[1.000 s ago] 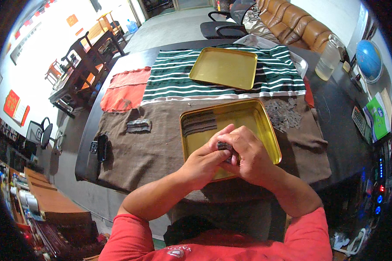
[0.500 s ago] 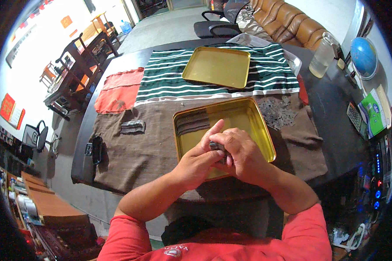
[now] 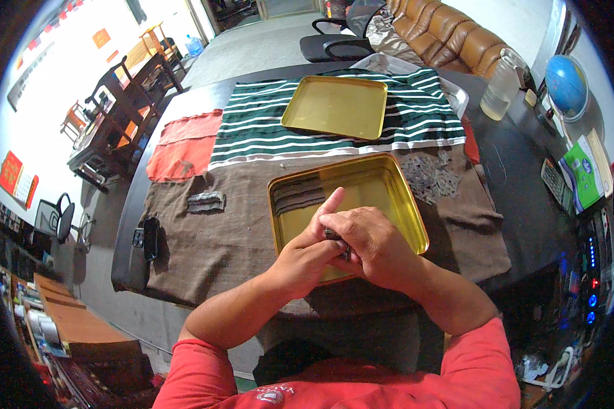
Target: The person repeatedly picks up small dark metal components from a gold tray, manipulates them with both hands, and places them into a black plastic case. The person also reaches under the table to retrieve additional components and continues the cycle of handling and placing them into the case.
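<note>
My left hand [image 3: 305, 252] and my right hand [image 3: 370, 245] are pressed together over the near edge of a gold metal tray [image 3: 389, 187]. Between the fingers of both sits a small dark grey piece [image 3: 337, 238], mostly hidden. My left forefinger points up and away. Inside the tray, at its far left, lie rows of small dark grey pieces [image 3: 297, 195]. A loose heap of the same grey pieces [image 3: 430, 176] rests on the brown cloth [image 3: 211, 238] to the right of the tray.
A second, bare gold tray [image 3: 334, 108] lies on a green and white striped cloth [image 3: 252, 129]. A red cloth [image 3: 181, 144], a small grey stack [image 3: 205, 202], a black device [image 3: 149, 237], a glass jar [image 3: 499, 87], a globe [image 3: 565, 87] and a calculator [image 3: 556, 185] surround the work area.
Both hands stay clasped on the small piece over the tray; my left forefinger has lifted and straightened. The view has shifted slightly.
</note>
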Tool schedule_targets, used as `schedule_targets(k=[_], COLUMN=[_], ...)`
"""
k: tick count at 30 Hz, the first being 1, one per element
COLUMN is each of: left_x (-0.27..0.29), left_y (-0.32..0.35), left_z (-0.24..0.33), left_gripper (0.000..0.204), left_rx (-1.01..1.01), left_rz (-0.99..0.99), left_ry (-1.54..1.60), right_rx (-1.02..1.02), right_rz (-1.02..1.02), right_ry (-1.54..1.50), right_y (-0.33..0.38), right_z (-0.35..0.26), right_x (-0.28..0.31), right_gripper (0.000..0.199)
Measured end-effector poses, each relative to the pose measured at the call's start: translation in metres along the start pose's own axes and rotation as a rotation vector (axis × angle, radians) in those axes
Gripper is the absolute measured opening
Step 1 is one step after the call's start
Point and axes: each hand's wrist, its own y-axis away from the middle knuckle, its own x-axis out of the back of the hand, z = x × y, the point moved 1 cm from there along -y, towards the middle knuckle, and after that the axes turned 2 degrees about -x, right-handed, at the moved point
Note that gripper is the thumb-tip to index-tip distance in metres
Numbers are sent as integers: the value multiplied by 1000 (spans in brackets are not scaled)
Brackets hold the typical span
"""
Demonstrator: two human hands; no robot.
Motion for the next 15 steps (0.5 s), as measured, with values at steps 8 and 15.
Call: schedule_targets(k=[8, 15], left_x=[-1, 2], left_y=[-2, -3], left_z=[2, 4], left_gripper=[82, 79], left_rx=[23, -1], left_rz=[26, 53], left_ry=[-44, -75], right_rx=[-70, -53], right_rz=[-63, -25], right_ry=[-91, -3], right_y=[4, 4], right_z=[5, 6], right_x=[1, 0], right_gripper=[60, 58])
